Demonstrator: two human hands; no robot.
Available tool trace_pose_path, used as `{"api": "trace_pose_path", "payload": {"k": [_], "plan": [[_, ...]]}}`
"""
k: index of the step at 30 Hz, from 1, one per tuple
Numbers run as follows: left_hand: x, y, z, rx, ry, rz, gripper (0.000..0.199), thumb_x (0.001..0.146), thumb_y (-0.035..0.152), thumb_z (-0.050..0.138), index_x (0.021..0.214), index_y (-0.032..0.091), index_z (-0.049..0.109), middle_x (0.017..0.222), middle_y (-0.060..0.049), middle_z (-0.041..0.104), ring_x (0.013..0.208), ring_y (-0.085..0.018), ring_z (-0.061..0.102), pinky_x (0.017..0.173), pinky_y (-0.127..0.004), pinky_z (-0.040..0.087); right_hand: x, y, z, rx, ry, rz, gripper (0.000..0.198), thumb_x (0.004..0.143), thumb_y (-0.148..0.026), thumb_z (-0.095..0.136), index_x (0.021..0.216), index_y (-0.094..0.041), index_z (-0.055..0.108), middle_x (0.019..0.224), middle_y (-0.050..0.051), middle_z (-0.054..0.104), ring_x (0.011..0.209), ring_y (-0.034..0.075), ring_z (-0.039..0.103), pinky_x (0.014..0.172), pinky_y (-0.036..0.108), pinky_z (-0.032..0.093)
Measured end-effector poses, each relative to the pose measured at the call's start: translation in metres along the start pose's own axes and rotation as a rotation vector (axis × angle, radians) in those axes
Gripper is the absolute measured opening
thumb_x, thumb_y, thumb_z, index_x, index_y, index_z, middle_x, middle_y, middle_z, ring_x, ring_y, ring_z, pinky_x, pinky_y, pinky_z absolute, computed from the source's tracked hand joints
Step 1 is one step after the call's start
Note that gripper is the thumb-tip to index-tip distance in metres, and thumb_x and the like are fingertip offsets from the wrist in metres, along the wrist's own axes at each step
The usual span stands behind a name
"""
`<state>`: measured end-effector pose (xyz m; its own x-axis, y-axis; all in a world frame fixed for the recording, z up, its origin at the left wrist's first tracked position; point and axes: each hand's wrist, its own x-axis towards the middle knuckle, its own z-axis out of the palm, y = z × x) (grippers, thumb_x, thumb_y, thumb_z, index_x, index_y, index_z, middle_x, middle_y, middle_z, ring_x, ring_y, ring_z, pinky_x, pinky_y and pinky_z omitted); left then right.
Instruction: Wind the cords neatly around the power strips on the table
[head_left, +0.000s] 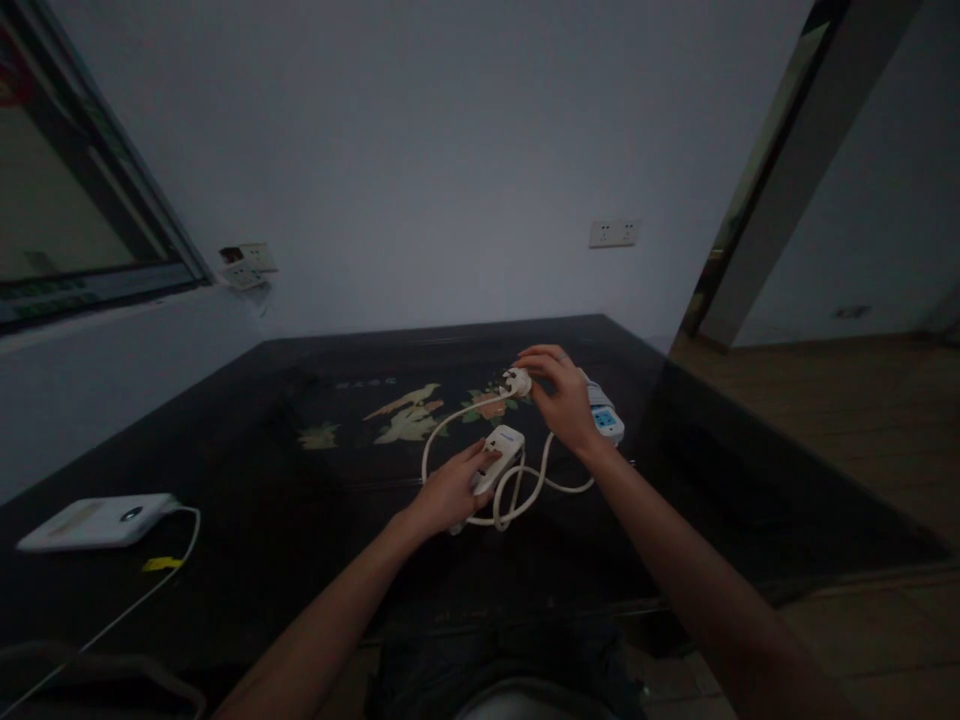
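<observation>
My left hand (451,488) is closed around a white power strip (505,440) a little above the dark table. Between the fingertips of my right hand (561,395) is a white plug (516,381), its prongs pointing left. A white cord (431,440) runs from the plug in a wide arc and loops beneath the power strip. Just right of my right hand, partly covered by it, lies a second white power strip (606,423) with a blue socket face.
A black table (360,360) with a painted bird and flowers stands against the wall. At its left lies a white power bank (97,522) with a cable and yellow tag (161,564). Wall sockets (613,233) are at the back right; a loose outlet (247,266) hangs at left.
</observation>
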<state>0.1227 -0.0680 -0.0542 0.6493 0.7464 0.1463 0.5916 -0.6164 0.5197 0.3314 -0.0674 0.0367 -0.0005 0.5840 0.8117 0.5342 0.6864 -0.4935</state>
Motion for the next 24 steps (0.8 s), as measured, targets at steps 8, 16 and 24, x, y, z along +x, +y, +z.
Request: {"api": "trace_pose_path", "payload": {"k": [8, 16, 24], "plan": [[0.005, 0.008, -0.025, -0.170, 0.303, 0.101, 0.028, 0.087, 0.024, 0.052, 0.113, 0.022, 0.062, 0.123, -0.010, 0.061, 0.116, -0.023, 0.057, 0.101, -0.043, 0.043, -0.018, 0.010, 0.002, -0.033, -0.002, 0.022, 0.024, 0.079, -0.007, 0.050, 0.092, -0.022, 0.064, 0.101, 0.007, 0.054, 0.094, 0.020, 0.057, 0.078, 0.034, 0.053], [0.009, 0.044, -0.064, -0.200, 0.533, 0.291, 0.065, 0.079, 0.025, 0.067, 0.136, 0.027, 0.036, 0.136, -0.012, 0.047, 0.114, -0.021, 0.056, 0.094, -0.037, 0.050, -0.025, -0.002, 0.015, -0.172, -0.155, -0.096, 0.022, 0.085, -0.010, 0.050, 0.097, -0.020, 0.065, 0.103, 0.009, 0.056, 0.098, 0.021, 0.056, 0.085, 0.035, 0.047], [0.013, 0.036, -0.074, 0.296, 0.370, 0.562, 0.027, 0.090, 0.018, 0.050, 0.115, 0.024, 0.059, 0.120, -0.009, 0.059, 0.112, -0.020, 0.056, 0.093, -0.038, 0.049, -0.028, -0.005, 0.015, -0.248, -0.195, -0.121, 0.022, 0.088, -0.015, 0.050, 0.101, -0.022, 0.065, 0.106, 0.009, 0.057, 0.099, 0.022, 0.056, 0.085, 0.035, 0.047]]}}
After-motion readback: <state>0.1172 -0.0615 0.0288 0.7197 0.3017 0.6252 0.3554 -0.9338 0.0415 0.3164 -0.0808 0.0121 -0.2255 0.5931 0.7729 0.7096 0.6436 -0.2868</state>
